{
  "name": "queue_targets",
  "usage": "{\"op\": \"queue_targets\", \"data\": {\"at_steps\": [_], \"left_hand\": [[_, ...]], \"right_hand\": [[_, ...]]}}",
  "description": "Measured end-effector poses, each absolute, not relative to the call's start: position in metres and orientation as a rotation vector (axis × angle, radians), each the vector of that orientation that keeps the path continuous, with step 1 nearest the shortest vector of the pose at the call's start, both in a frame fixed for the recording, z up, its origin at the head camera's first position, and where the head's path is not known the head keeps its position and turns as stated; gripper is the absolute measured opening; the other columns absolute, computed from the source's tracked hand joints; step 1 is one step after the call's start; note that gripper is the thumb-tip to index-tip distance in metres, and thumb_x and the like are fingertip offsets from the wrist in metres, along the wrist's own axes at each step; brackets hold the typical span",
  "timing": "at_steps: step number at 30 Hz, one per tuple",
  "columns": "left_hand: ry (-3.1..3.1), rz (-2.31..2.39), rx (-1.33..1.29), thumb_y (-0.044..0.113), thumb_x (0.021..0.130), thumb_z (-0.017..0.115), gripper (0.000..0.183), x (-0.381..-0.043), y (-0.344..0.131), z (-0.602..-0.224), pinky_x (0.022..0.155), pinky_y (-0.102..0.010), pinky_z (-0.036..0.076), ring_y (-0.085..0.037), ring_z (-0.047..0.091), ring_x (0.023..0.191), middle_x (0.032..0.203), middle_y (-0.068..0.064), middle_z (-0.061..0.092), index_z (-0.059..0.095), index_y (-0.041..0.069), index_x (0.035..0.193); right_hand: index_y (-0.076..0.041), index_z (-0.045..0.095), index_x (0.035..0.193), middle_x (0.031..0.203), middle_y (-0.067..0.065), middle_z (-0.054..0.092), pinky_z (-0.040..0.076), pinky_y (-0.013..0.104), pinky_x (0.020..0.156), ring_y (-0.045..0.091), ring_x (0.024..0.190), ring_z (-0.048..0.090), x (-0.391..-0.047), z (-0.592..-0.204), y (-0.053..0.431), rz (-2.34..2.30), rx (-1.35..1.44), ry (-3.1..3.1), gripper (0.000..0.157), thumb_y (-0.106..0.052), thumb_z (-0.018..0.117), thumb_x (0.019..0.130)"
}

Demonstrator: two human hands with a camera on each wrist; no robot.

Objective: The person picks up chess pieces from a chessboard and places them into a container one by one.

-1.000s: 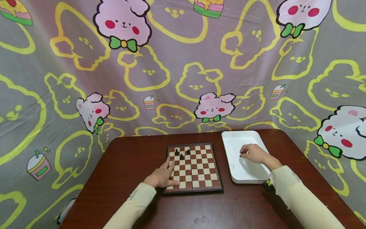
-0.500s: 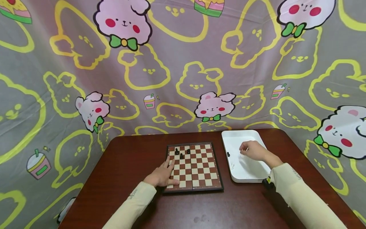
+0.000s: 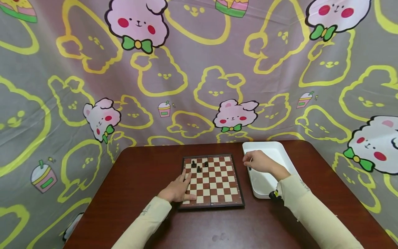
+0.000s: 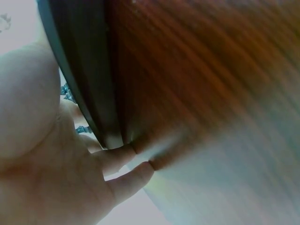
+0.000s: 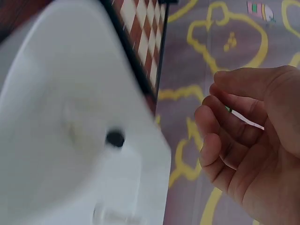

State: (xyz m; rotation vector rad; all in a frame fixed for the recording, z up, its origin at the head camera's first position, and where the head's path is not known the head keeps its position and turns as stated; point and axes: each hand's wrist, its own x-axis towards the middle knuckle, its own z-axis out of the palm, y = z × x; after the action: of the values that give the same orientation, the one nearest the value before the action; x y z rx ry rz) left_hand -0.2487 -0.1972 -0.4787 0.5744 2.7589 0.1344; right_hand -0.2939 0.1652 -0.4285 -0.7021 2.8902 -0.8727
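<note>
Head view: the person's left hand (image 3: pixel 175 189) lies flat with spread fingers across the left edge of a chessboard (image 3: pixel 220 186), gripping nothing. Beyond its fingertips, on the board, stand three black pieces (image 3: pixel 199 169). The right hand (image 3: pixel 259 161) is over the left rim of a white tray (image 3: pixel 264 185), and a black piece (image 3: pixel 250 168) lies in the tray just on the near side of its fingertips. To the left of the left hand stretches a broad part of the table (image 3: pixel 124 193); left of the right hand, a narrow strip of wood separates tray and board. Beyond both hands hangs a patterned cloth (image 3: pixel 205 83).

Left wrist view: only here do I see the board's dark outer side (image 4: pixel 86 70) beside the palm, with two fingers reaching past it toward the wood.

Right wrist view: the palm side, concealed from the head, shows fingers loosely bent, a small gap before the thumb, nothing held. The piece lies on the tray floor, apart from the fingers; a pale shape nearby is too blurred to tell.
</note>
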Motion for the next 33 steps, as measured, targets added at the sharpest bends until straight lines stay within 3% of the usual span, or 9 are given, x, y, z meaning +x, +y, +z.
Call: {"op": "queue_targets", "data": {"at_steps": [11, 22, 33], "left_hand": [[2.762, 0.131, 0.606, 0.068, 0.080, 0.054, 0.102, -0.248, -0.197, -0.479, 0.096, -0.051, 0.040, -0.037, 0.024, 0.137, 0.155, -0.023, 0.003, 0.015, 0.007, 0.152], [2.752, 0.140, 0.564, 0.067, 0.080, 0.056, 0.102, -0.251, -0.199, -0.476, 0.099, -0.054, 0.036, -0.036, 0.022, 0.138, 0.156, -0.021, 0.002, 0.014, 0.009, 0.153], [2.756, 0.141, 0.579, 0.067, 0.079, 0.056, 0.103, -0.247, -0.197, -0.473, 0.098, -0.054, 0.036, -0.036, 0.025, 0.137, 0.155, -0.022, 0.005, 0.017, 0.007, 0.152]], "right_hand": [[-0.004, 0.068, 0.096, 0.084, -0.002, 0.064, 0.047, 0.032, 0.062, 0.011, 0.067, 0.056, -0.303, -0.430, 0.100, -0.868, -0.777, 2.796, 0.009, -0.008, 0.064, 0.090], [-0.006, 0.067, 0.109, 0.100, 0.005, 0.065, 0.050, 0.037, 0.075, 0.019, 0.089, 0.061, -0.328, -0.449, 0.044, -0.825, -0.776, 2.786, 0.019, -0.012, 0.064, 0.091], [-0.004, 0.061, 0.117, 0.105, 0.008, 0.063, 0.050, 0.038, 0.078, 0.022, 0.093, 0.061, -0.339, -0.468, 0.021, -0.918, -0.652, 2.800, 0.026, -0.011, 0.062, 0.092]]}}
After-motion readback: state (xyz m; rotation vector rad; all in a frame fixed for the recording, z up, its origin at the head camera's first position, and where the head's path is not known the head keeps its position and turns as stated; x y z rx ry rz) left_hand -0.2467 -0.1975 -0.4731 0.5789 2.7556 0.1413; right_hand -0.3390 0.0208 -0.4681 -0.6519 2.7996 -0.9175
